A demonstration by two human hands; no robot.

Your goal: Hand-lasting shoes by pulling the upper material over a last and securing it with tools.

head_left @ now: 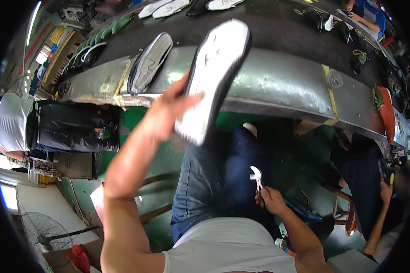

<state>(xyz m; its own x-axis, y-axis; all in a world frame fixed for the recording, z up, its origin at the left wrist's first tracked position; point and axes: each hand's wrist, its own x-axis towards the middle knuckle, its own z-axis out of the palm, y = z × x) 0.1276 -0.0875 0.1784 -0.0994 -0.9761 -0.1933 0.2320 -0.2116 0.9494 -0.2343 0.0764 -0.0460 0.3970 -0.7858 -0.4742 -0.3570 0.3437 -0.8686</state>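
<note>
No readable text, labels, numbers or signs. White sole: small dark marks (too blurred to read).

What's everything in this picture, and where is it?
Held shoe: 1, white and black, upper middle
Lasting pincers: 1, silvery, right of centre
Workbench: 1, dark and silvery, ahead
White-faced shoes: at least 4, white, on workbench
Shoe parts: several, green, upper left
Shoe-shaped piece: 1, orange, far right
Fan: 1, dark, lower left
Co-workers: 3, mixed clothes, left and right
Left hand: 1, bare, fingers on held shoe
Right hand: 1, bare, fingers round pincers
</note>
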